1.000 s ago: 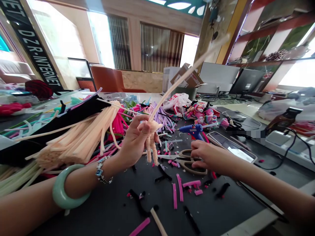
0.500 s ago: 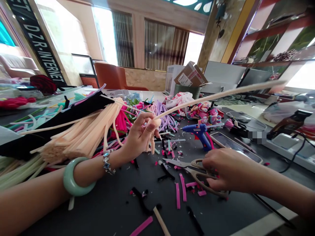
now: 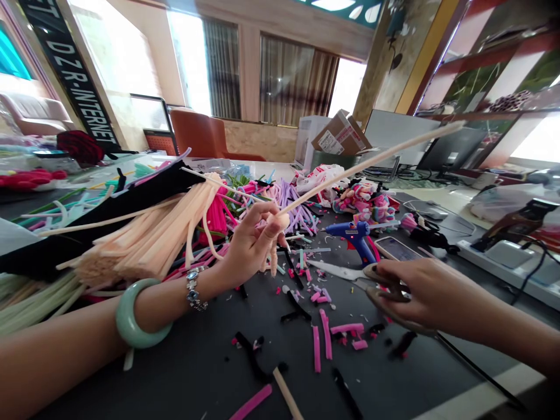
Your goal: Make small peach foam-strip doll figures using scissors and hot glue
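Observation:
My left hand point(image 3: 258, 242) is closed in a pinch on a cream pipe cleaner point(image 3: 363, 170), whose long free end slants up to the right. Below those fingers hangs a short twisted cream piece point(image 3: 273, 262). On the right, my right hand point(image 3: 426, 291) grips scissors point(image 3: 350, 273) by their handles, the blades pointing left above the table. The blades look nearly together and touch nothing that I can see. Left of my left hand lies a thick bundle of cream pipe cleaners point(image 3: 149, 233) on black cloth point(image 3: 26, 259).
Behind the scissors lie a blue glue gun point(image 3: 353, 233) and a phone point(image 3: 398, 249). Pink and black offcuts point(image 3: 326, 335) litter the dark table point(image 3: 184, 373). A white power strip point(image 3: 503, 262) with cables stands at the right. Purple pipe cleaners point(image 3: 293, 204) are heaped behind my left hand.
My right hand has lifted the scissors off the table and swung them rightward, their blades drawing closer together. The pipe cleaner's free tip has shifted left, while my left hand stays almost in place.

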Demonstrator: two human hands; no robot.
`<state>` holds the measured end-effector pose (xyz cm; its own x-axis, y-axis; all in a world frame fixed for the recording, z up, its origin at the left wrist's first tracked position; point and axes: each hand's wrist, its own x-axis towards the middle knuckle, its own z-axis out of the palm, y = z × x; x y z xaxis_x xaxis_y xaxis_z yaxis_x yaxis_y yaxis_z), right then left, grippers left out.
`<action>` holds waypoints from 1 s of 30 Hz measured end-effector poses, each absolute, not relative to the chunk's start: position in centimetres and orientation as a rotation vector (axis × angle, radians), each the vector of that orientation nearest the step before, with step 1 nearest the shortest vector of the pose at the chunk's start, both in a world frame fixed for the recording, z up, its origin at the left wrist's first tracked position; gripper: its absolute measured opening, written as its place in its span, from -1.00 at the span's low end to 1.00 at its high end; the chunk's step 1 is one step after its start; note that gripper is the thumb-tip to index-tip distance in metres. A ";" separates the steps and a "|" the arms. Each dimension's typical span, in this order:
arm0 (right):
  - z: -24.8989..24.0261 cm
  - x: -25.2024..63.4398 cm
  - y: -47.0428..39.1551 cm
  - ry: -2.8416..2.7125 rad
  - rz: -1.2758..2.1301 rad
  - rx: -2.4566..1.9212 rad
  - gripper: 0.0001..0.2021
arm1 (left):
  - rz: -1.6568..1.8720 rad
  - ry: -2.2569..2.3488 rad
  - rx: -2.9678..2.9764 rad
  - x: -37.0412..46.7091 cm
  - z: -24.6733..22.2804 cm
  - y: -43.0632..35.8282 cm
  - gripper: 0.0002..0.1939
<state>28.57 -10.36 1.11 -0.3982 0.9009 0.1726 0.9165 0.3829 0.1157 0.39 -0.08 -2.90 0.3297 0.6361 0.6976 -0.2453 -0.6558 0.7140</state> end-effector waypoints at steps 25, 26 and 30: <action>1.2 25.1 -8.6 -2.207 -1.040 -1.520 -0.64 | 1.351 0.334 1.796 0.8 -2.9 -1.7 -0.86; 1.2 25.1 -8.6 -2.209 -1.047 -1.527 -0.65 | 1.360 0.346 1.803 0.8 -2.9 -1.7 -0.85; 1.4 25.0 -8.5 -2.213 -1.062 -1.530 -0.65 | 1.331 0.340 1.808 0.8 -2.9 -1.7 -0.85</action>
<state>25.04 -8.49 1.38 -0.4180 0.7067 0.5708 0.8874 0.1835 0.4228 0.79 -1.69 -2.94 0.3981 0.6445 0.6528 -0.2521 -0.6074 0.7533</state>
